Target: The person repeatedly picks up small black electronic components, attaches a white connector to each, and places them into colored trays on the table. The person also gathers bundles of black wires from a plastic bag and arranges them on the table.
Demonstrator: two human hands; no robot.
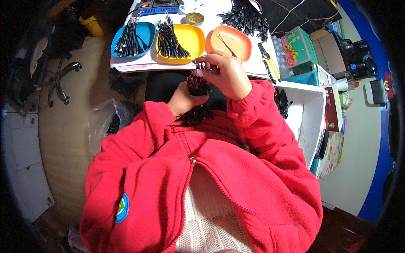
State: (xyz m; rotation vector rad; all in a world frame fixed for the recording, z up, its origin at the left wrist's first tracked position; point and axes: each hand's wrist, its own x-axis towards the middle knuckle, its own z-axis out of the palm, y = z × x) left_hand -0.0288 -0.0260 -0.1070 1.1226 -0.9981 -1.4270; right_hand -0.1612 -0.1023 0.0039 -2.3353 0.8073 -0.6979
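Over my lap, my left hand (185,101) is wrapped round a bundle of short black cables (198,86), their thin wire ends pointing up. My right hand (228,74) is at the top of the bundle, thumb and fingers pinched on wire ends. Just beyond, on the white table, a blue tray (148,30) and a yellow tray (197,40) each carry a stack of black cables. An orange tray (241,42) behind my right hand has a thin dark cable (228,45) in it. The lower part of the held bundle is hidden against my jacket.
A heap of black cables (247,19) lies at the table's back right. Cutting pliers (270,65) rest at the right edge. A small metal bowl (195,17) stands behind the trays. To my right is a white foam box (312,114) with cables; a plastic bag (107,116) lies left.
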